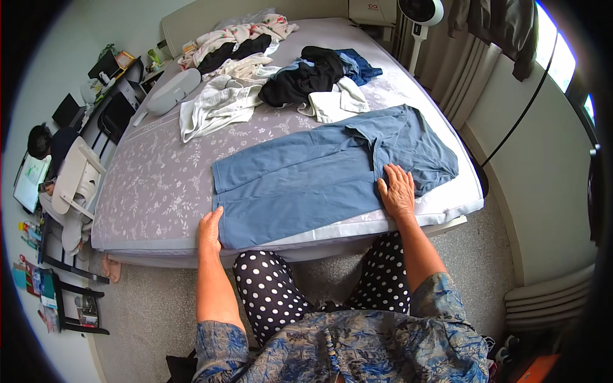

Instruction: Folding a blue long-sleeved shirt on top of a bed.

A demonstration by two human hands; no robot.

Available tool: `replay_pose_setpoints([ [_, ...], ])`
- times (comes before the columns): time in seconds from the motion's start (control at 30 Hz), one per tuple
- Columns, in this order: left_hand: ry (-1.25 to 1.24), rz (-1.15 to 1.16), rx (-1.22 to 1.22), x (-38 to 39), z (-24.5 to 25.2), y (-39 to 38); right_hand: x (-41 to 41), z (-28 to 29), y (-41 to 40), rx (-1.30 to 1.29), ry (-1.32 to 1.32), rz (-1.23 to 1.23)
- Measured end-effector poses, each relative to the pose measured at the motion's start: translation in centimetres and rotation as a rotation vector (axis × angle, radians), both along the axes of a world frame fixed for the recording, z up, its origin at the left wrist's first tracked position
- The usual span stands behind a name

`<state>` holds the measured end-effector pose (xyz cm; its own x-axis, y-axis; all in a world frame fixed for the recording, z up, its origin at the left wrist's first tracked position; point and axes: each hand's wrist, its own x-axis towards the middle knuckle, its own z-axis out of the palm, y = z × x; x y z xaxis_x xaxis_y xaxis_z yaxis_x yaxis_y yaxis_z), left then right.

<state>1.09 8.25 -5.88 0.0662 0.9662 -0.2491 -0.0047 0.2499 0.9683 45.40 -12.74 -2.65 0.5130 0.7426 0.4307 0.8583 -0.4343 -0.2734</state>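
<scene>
A blue cotton garment (297,186) lies lengthwise along the near edge of the bed, its long sides folded inward over the middle. At its left end, my left hand (210,230) has hold of the hem by the near corner; its thumb shows on the edge and the other fingers are mostly hidden. My right hand (398,191) rests palm down on the garment's right part, fingers slightly spread. Beyond that hand the cloth is looser and wrinkled, with a dark gap in the folds near its middle.
On the patterned bed sheet (148,191) are a heap of black, blue and white clothes (306,79), a white garment (220,103) and a grey bed vacuum (173,91). A fan (419,33) stands beyond the right side. At left, a person (60,143) sits on a white chair (76,179).
</scene>
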Motion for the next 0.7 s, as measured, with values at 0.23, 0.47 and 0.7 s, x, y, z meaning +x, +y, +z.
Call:
replay_pose_setpoints([
  [0.23,-0.067,0.018,-0.044,4.0,6.0,-2.1,1.6,0.4,-0.7,0.022,-0.044,0.031],
  [0.47,-0.213,-0.056,-0.002,2.0,2.9,-1.5,-6.3,1.4,7.0,0.356,-0.010,0.193],
  [0.7,-0.246,0.025,-0.063,1.3,1.5,-1.7,-21.9,2.8,18.5,0.265,0.059,0.515],
])
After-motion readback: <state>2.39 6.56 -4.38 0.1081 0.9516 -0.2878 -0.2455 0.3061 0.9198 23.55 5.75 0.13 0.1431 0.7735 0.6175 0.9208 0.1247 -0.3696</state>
